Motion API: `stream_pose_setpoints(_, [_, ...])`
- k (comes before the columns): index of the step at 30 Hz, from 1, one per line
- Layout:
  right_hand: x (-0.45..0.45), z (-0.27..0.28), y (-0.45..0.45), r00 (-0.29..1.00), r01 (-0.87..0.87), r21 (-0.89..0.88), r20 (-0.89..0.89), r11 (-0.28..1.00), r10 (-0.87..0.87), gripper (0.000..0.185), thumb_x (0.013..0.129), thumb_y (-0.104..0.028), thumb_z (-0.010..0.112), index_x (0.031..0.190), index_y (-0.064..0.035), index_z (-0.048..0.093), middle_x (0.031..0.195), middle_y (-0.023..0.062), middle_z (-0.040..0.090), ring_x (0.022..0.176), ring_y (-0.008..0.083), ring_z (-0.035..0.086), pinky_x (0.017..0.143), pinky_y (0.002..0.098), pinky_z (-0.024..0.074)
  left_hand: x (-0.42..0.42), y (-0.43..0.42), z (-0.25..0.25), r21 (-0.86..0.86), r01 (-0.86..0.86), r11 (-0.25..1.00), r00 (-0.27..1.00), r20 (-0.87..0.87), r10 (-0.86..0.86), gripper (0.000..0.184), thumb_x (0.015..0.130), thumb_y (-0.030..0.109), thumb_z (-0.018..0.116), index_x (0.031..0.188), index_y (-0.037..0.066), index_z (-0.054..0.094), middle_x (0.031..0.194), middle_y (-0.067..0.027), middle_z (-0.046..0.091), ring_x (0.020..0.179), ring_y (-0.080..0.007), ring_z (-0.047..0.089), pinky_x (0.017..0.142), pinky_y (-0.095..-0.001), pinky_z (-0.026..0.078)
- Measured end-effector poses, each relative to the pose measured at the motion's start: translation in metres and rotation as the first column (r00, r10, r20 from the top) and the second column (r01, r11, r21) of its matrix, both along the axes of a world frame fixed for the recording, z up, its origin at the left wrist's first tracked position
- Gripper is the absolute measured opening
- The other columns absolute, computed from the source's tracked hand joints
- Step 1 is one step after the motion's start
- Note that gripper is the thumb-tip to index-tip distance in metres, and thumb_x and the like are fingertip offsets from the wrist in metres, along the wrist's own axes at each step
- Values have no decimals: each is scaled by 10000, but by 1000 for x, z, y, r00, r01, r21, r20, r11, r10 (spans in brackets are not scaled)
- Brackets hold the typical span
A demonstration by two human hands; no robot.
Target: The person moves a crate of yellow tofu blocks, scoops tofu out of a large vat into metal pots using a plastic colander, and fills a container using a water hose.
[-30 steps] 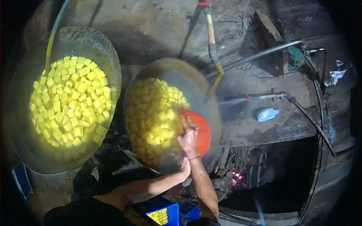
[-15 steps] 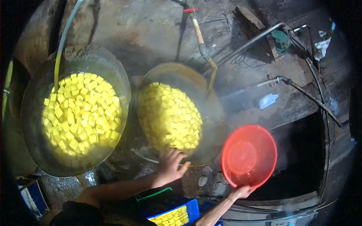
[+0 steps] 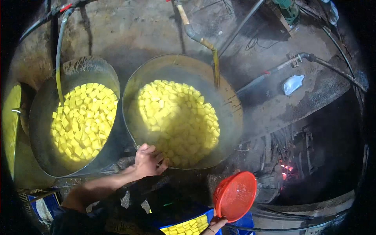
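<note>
My left hand [image 3: 150, 160] is at the near rim of the middle wok [image 3: 231, 111], its fingers curled; whether they grip the rim or something else is hidden. Yellow cubes [image 3: 180, 113] lie in cloudy liquid inside that wok, partly in shadow and steam. Low on the right, my right hand [image 3: 217, 224] grips the edge of a red plastic colander [image 3: 237, 196]. The colander is tilted, with its perforated inside showing and no cubes seen in it. Below, between my arms, a blue crate [image 3: 210, 215] holds more yellow pieces.
A left wok [image 3: 43, 125] also holds yellow cubes, with a hose [image 3: 59, 58] running into it. A pipe [image 3: 215, 66] hangs over the middle wok. Glowing embers [image 3: 287, 169] and sticks lie in a dark pit on the right. A plastic bag [image 3: 293, 84] lies on the ledge.
The view has shifted, bringing embers into sight. My left hand has gone from spread fingers to curled ones at the rim. My right hand has lowered and turned the colander.
</note>
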State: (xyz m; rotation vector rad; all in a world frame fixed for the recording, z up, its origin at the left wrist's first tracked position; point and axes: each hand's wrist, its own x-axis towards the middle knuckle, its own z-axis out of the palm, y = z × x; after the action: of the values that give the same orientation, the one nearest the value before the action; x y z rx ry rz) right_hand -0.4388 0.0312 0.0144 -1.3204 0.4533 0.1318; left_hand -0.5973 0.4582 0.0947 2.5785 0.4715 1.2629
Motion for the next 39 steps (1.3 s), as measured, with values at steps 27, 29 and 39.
stream_pose_setpoints(27, [-685,109,340,-340,-940,-71,301,-335,891,674,675,113,582,1318,11,407,1229,111,550,1065,218,557,933,341,447,-776,-195,-24,-841,305,446,162,508,846,743,884,380,608,1462,125,218,1403,-111,415,1227,-224,478,958,-363,466])
stream_pose_setpoints(29, [-752,82,352,-464,-885,-89,250,-457,850,636,711,112,589,1314,3,418,1222,109,563,1085,207,554,933,319,445,-832,-210,-42,-958,129,257,113,271,956,720,863,271,673,1442,120,273,1355,-112,475,1189,-219,514,949,-340,473])
stream_pose_setpoints(39, [-1054,125,603,-593,-781,-562,533,-273,603,632,697,120,495,1318,18,437,1238,164,563,1119,267,551,930,338,438,-1098,-83,-42,-944,-157,289,-33,297,954,720,819,213,717,1396,46,320,1297,-166,494,1150,-258,526,985,-353,435])
